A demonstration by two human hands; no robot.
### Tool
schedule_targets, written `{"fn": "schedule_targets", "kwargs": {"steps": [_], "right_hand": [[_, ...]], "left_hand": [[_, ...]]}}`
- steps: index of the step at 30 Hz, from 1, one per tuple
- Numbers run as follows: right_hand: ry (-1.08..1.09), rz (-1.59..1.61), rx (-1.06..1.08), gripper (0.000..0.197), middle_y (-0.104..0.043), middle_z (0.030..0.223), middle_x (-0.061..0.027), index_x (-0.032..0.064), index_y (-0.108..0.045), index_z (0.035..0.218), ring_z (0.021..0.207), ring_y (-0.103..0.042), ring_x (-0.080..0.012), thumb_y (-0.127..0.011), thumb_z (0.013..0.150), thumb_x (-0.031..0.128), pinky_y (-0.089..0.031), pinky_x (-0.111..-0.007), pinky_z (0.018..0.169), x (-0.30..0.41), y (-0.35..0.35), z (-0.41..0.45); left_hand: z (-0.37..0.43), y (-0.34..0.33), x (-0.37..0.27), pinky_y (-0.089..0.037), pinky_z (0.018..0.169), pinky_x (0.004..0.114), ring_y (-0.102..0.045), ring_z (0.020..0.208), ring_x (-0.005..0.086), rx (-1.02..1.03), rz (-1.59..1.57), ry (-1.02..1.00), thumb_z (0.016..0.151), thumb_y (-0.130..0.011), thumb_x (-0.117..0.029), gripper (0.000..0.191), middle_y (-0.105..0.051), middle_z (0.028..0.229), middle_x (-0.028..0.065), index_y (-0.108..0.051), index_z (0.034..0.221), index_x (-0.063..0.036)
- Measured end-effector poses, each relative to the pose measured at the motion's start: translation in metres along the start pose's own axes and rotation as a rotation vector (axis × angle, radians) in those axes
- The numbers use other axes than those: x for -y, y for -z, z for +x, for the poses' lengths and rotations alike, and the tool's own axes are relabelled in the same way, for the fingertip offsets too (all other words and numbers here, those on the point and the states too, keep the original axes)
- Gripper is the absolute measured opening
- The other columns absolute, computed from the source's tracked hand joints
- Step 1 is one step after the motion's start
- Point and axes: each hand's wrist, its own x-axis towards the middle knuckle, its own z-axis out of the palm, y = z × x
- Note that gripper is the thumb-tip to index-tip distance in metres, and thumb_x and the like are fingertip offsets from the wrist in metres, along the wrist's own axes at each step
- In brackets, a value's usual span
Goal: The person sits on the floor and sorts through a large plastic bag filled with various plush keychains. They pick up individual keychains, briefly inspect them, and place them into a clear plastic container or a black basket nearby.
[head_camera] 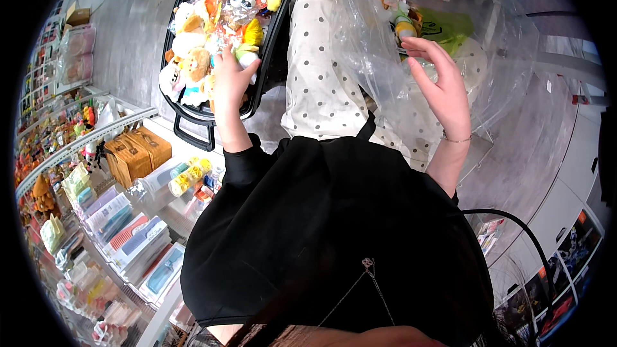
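Note:
A black plastic basket (pixel 259 87) on the left is heaped with small plush toys (pixel 196 62), some in clear wrappers. My left hand (pixel 230 74) is over the near part of the heap, thumb spread from the fingers; whether it touches a toy is unclear. Across my lap lies a large clear plastic bag (pixel 366 53). Inside its far part are a few plush toys (pixel 406 23) and a green piece with dark markings (pixel 446 29). Beside these, my right hand (pixel 436 77) is at the bag, fingers bent and thumb apart, with nothing visible between them.
White polka-dot fabric (pixel 313 72) covers my legs. The basket's black handle (pixel 195 137) points towards me. On the left, a display rack (pixel 87 142) carries boxed combs (pixel 137 236) and a brown box (pixel 137 154). White cabinets (pixel 540 193) line the right side.

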Motion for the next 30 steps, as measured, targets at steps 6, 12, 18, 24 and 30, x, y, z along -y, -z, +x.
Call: {"fn": "schedule_targets", "kwargs": {"steps": [6, 12, 18, 24, 30], "right_hand": [[0.017, 0.031, -0.036, 0.026, -0.062, 0.102, -0.0088, 0.0028, -0.058, 0.111, 0.095, -0.059, -0.0189, -0.055, 0.085, 0.007, -0.043, -0.030, 0.086, 0.002, 0.003, -0.002], [0.016, 0.035, -0.092, 0.024, -0.063, 0.099, -0.0078, 0.0020, -0.059, 0.108, 0.093, -0.060, -0.0182, -0.055, 0.085, 0.005, -0.045, -0.029, 0.084, 0.003, 0.009, -0.010], [0.018, 0.056, -0.112, 0.022, -0.063, 0.098, -0.0076, 0.0017, -0.060, 0.107, 0.092, -0.060, -0.0171, -0.054, 0.085, 0.004, -0.045, -0.029, 0.083, 0.003, 0.009, -0.013], [0.023, 0.071, -0.098, 0.022, -0.063, 0.097, -0.0076, 0.0016, -0.060, 0.106, 0.092, -0.060, -0.0168, -0.053, 0.086, 0.004, -0.045, -0.029, 0.083, 0.005, 0.010, -0.019], [0.025, 0.094, -0.090, 0.022, -0.063, 0.097, -0.0075, 0.0016, -0.060, 0.107, 0.092, -0.060, -0.0167, -0.053, 0.086, 0.004, -0.045, -0.028, 0.083, -0.001, 0.006, -0.020]], "left_hand": [[-0.003, 0.003, -0.005, -0.044, 0.085, 0.040, -0.055, 0.092, 0.0396, -0.122, 0.053, 0.050, 0.065, -0.071, -0.026, 0.048, -0.053, 0.101, 0.0266, -0.052, 0.096, 0.0060], [-0.001, 0.046, -0.020, -0.049, 0.072, 0.039, -0.064, 0.074, 0.0314, 0.178, 0.276, 0.356, 0.073, -0.066, -0.045, 0.044, -0.064, 0.076, 0.0189, -0.067, 0.075, -0.0020], [-0.001, 0.020, -0.016, -0.048, 0.065, 0.035, -0.064, 0.065, 0.0284, 0.174, 0.267, 0.071, 0.076, -0.061, -0.041, 0.040, -0.062, 0.064, 0.0167, -0.067, 0.077, -0.0009], [0.013, 0.039, 0.008, -0.047, 0.062, 0.032, -0.062, 0.064, 0.0227, 0.330, 0.047, 0.187, 0.068, -0.071, -0.046, 0.047, -0.063, 0.067, 0.0123, -0.063, 0.077, -0.0013], [0.010, 0.015, 0.002, -0.047, 0.056, 0.027, -0.061, 0.058, 0.0163, 0.237, 0.245, 0.173, 0.064, -0.077, -0.048, 0.060, -0.063, 0.066, 0.0102, -0.054, 0.091, 0.0009]]}}
